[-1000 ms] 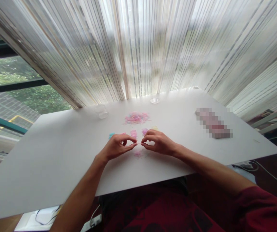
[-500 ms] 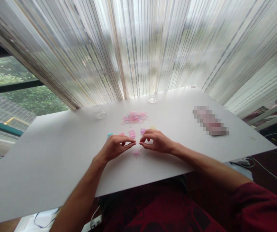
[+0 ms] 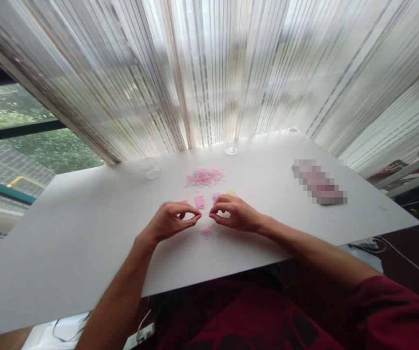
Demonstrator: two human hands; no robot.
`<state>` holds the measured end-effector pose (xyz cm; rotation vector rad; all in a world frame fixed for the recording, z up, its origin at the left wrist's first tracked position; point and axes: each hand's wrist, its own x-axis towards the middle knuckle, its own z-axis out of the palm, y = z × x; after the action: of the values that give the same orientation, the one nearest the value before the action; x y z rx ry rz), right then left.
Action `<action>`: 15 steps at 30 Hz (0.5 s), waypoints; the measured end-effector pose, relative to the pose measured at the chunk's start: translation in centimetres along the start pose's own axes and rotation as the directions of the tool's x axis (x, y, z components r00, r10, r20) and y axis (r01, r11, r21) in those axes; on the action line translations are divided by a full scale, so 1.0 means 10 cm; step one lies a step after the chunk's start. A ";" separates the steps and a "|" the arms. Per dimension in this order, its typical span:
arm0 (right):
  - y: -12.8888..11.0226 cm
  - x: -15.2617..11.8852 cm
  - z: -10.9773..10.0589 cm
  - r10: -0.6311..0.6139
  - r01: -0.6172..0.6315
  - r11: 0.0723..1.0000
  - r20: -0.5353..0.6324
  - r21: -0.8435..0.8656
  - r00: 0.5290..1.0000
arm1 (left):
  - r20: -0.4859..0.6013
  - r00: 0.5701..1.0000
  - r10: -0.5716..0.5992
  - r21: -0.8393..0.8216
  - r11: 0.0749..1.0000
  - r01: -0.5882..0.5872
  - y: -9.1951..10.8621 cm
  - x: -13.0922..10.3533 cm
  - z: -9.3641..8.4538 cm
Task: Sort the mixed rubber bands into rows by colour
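Note:
My left hand [image 3: 174, 219] and my right hand [image 3: 235, 214] face each other over the white table [image 3: 85, 233], thumb and index finger of each pinched together. A small gap lies between the two pinches. Whatever they hold is too thin and faint to make out. Just beyond them sit small sorted heaps of thin coloured pieces: a pink heap [image 3: 199, 202], a purple heap [image 3: 215, 197], a yellow heap [image 3: 232, 192], a coral heap [image 3: 184, 201] and a blue heap [image 3: 167, 200], some partly hidden by my hands. Nearer me lies a loose pink cluster [image 3: 207, 231].
A larger mixed pile [image 3: 205, 177] of thin pink and pastel pieces lies farther back. Behind it are a clear round lid [image 3: 231, 150] and a clear container [image 3: 152, 172]. To the right rests a blurred-out flat pinkish object [image 3: 318, 182]. A striped curtain [image 3: 224, 73] hangs along the far edge.
My left hand has shifted slightly left and its finger loop has rounded. The gap between the two pinches has widened a little. My right hand has moved slightly left.

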<state>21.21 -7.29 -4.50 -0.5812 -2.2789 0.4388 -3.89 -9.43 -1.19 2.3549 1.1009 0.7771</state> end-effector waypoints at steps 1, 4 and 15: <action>0.00 0.00 0.00 -0.002 0.002 1.000 0.006 0.003 1.000 | 0.001 1.000 -0.011 0.006 1.000 0.011 -0.03 -0.01 -0.05; 0.03 -0.01 -0.01 0.005 -0.005 1.000 -0.001 -0.010 1.000 | -0.049 0.995 -0.084 0.094 0.992 0.088 -0.14 -0.05 -0.22; 0.08 -0.06 -0.04 0.022 -0.021 0.999 0.020 -0.048 1.000 | -0.009 0.966 -0.259 0.123 0.958 0.258 -0.39 -0.13 -0.36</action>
<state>22.07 -6.86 -4.94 -0.6290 -2.3098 0.4034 -9.07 -7.59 -1.14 2.2454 1.4564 0.6206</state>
